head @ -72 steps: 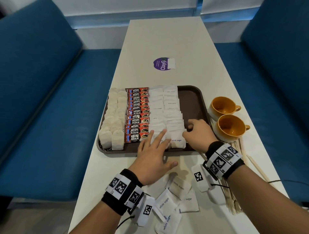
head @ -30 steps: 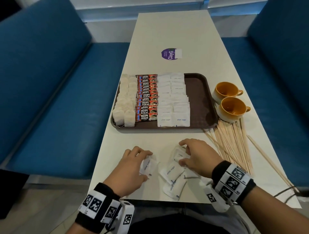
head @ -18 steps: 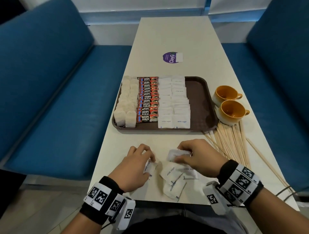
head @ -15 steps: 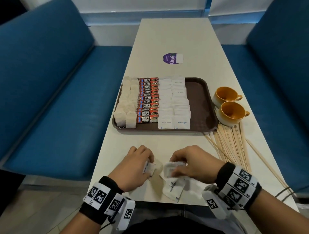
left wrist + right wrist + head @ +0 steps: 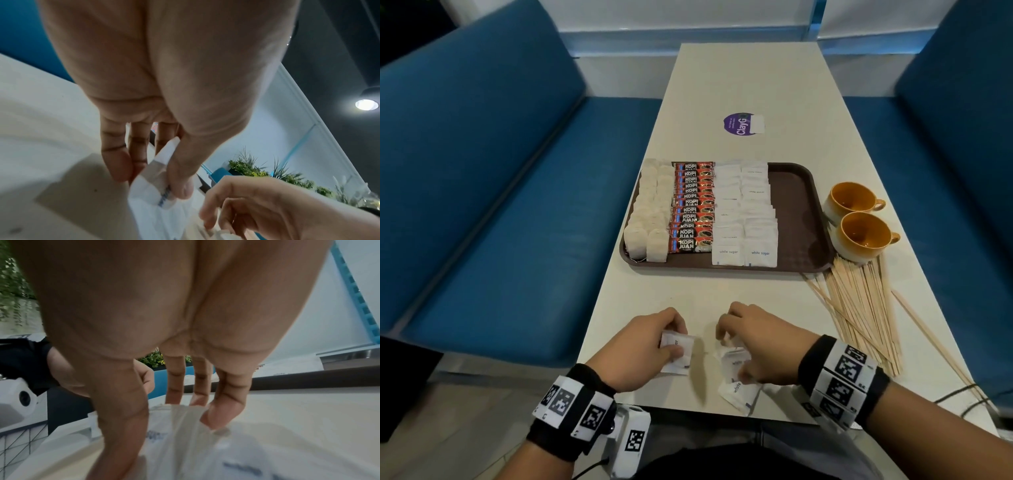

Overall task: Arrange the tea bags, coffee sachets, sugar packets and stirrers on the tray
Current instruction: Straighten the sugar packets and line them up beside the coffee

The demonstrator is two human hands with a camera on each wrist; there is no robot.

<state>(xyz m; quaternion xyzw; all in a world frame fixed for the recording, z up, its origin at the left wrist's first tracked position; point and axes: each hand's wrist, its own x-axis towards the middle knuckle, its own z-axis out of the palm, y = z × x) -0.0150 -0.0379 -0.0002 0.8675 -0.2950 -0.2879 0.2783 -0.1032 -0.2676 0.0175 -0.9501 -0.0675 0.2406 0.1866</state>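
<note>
Two hands gather loose sugar packets at the near edge of a white bench, in front of a filled brown tray.

The left hand [image 5: 643, 346] pinches one sugar packet [image 5: 677, 346] between thumb and fingers, lifted just above the bench [image 5: 739, 72]. The right hand [image 5: 760, 342] curls its fingers over the small pile of loose packets [image 5: 738, 390] just beside it, gripping at least one. Farther away, the tray [image 5: 796, 205] holds tea bags [image 5: 650, 219] on the left, red coffee sachets [image 5: 692, 209] next, then two rows of sugar packets [image 5: 744, 219]. Wooden stirrers [image 5: 859, 308] lie fanned on the bench right of the tray, near two orange cups [image 5: 859, 219].
</note>
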